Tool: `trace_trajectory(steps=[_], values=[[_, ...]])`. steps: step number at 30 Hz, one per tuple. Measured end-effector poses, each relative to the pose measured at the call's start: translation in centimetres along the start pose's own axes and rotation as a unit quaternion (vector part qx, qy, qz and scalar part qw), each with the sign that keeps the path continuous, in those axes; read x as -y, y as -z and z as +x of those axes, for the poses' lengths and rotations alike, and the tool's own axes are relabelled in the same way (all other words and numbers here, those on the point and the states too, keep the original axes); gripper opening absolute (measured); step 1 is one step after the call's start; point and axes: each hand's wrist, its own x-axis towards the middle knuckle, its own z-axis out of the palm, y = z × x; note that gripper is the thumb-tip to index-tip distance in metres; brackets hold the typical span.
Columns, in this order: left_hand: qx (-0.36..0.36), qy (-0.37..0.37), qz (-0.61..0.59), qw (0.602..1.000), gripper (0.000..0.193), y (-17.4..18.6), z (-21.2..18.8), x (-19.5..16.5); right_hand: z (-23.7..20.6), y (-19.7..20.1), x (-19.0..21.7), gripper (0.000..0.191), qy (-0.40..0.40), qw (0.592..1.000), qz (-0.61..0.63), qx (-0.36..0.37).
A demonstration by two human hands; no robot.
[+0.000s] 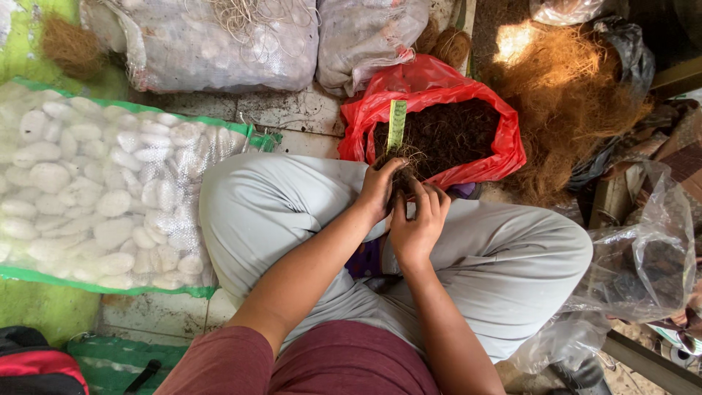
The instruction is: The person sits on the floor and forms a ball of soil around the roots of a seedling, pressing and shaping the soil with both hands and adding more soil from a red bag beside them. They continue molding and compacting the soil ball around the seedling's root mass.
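We see a small clump of dark fibre (pixel 404 178) pinched between both hands just above the crossed legs in grey trousers (pixel 512 271), at the near rim of a red plastic bag (pixel 504 139) that stands open on the floor. The left hand (pixel 378 192) closes its fingers on the clump from the left, thumb tip up against the fibres, and the right hand (pixel 418 223) curls its fingers around the same clump from the right, so both hands are clenched on it and touching each other. Just above them a thin green strip (pixel 396 124) stands upright out of the bag, which is filled with dark brown coir (pixel 453 132). To the right of the bag lies a loose heap of lighter orange-brown fibre (pixel 563 102), and nearer us on that side a crumpled clear plastic bag (pixel 651 256). To the left, touching the knee, a large clear sack with green edging (pixel 95 197) is packed with white oval pieces; two more such clear sacks (pixel 212 44) lean beyond it on the tiled floor (pixel 300 110). A red and black bag (pixel 36 362) shows at the lower left corner.
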Motion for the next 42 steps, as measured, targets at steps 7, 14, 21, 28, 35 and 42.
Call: trace_trajectory(steps=[7,14,21,28,35,42], values=[[-0.060,0.008,0.007,0.998,0.018,0.5,0.9,-0.3,0.0,-1.7,-1.2,0.037,0.032,0.999,0.006,-0.005],[-0.067,-0.003,0.049,0.997,0.015,0.4,1.4,0.2,0.0,-1.9,-1.9,0.036,0.005,0.998,0.055,-0.019],[-0.102,0.048,0.037,0.993,0.020,0.0,0.6,-0.3,0.1,-1.6,-1.7,0.041,0.019,0.997,0.073,-0.025],[-0.055,0.018,-0.014,0.998,0.020,-0.1,0.1,-0.2,-0.4,-1.5,-1.7,0.043,0.062,0.995,0.037,-0.067],[-0.067,0.013,-0.022,0.997,0.018,-0.3,0.1,0.2,-0.6,-1.4,-2.1,0.044,0.085,0.995,0.006,-0.058],[-0.104,0.005,0.035,0.994,0.022,0.2,0.6,0.3,-0.6,-1.3,-2.3,0.045,0.037,0.998,0.040,-0.032]])
